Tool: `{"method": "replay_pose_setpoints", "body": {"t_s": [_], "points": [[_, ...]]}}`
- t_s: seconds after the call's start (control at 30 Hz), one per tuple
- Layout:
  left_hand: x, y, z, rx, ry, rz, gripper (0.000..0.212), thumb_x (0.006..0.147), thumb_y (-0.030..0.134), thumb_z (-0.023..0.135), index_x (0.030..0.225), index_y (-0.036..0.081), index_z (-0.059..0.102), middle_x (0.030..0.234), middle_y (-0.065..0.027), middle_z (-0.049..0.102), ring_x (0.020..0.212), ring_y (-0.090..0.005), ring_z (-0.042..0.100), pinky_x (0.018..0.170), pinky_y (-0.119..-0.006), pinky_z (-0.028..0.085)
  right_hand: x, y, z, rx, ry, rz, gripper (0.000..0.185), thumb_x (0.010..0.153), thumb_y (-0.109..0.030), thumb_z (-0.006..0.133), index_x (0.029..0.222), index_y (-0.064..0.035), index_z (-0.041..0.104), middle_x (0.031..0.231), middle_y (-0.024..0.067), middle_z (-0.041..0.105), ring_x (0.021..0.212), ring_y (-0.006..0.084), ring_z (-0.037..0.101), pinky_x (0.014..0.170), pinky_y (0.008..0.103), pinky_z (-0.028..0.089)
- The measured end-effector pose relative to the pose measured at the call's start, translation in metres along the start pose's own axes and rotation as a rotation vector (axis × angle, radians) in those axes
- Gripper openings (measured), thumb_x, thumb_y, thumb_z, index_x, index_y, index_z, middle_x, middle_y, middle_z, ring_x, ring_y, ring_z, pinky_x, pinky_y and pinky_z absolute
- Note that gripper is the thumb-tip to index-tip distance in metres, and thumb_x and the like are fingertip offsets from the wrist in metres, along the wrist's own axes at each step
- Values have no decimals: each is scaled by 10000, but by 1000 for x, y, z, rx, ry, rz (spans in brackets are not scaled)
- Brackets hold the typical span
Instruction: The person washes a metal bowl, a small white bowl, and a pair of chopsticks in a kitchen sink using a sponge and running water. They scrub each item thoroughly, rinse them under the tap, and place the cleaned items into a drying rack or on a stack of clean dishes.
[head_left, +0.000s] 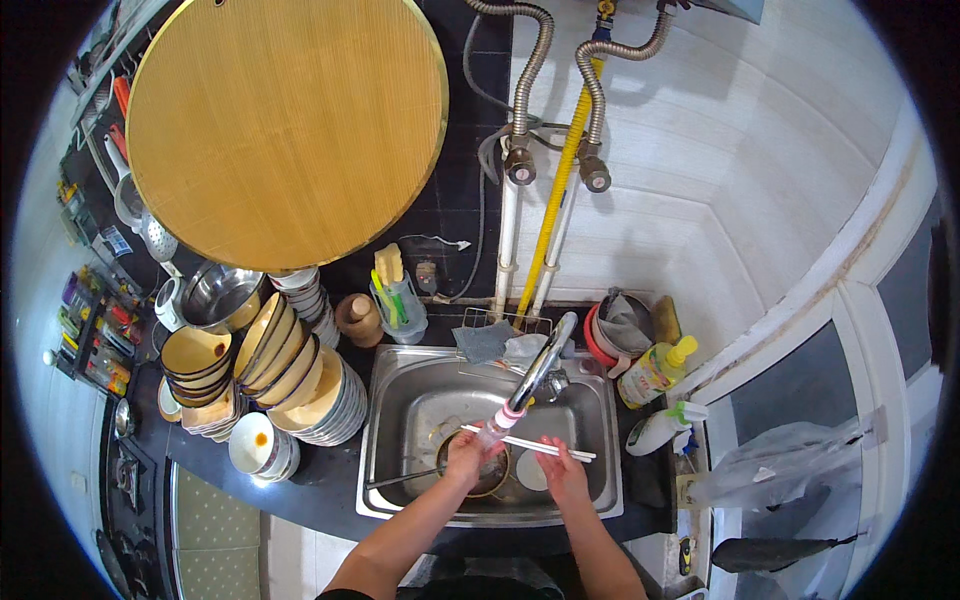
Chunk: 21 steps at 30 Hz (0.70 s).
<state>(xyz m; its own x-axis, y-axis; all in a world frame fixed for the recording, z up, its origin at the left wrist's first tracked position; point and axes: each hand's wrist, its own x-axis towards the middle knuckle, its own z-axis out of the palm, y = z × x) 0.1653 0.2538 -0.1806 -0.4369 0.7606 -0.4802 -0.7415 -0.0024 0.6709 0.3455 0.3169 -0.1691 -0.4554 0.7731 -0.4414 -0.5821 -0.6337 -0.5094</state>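
Note:
Over a stainless steel sink (491, 516), my left hand (466, 454) grips one end of a pair of white chopsticks (529, 444), close under the faucet (544, 360) with its pink-ringed nozzle. My right hand (562, 472) holds the same chopsticks nearer their other end. Below my left hand, a round bowl (489, 491) sits in the basin, partly hidden by the hand; a long dark handle (401, 478) reaches from it to the sink's left rim. A small white round dish (531, 471) lies beside my right hand.
Stacked enamel bowls (277, 360) and white bowls (259, 442) crowd the counter at left. A wire rack with a grey cloth (484, 343) is at the sink's back. A yellow-capped soap bottle (652, 371) and a spray bottle (660, 429) stand right. A large round wooden board (289, 127) is at upper left.

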Motion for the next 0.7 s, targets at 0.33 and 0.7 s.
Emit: {"method": "replay_pose_setpoints", "body": {"t_s": [0.33,0.7], "points": [[-20,27,15,-42,-233,-118,501,958,381,272,1192,-38,414,1126,-183,558,930,-267,603,774,-374,516,-1,-5,-16,31,55,0,247,893,-221,522,1048,-29,527,1110,141,562,1067,260,529,917,366,444],[-21,13,13,386,-194,62,273,914,207,483,1080,4,563,1020,-114,623,892,-194,630,722,-258,513,8,-1,-37,9,157,-2,219,866,-256,571,955,-56,569,1005,81,604,911,178,581,822,297,492]]}}
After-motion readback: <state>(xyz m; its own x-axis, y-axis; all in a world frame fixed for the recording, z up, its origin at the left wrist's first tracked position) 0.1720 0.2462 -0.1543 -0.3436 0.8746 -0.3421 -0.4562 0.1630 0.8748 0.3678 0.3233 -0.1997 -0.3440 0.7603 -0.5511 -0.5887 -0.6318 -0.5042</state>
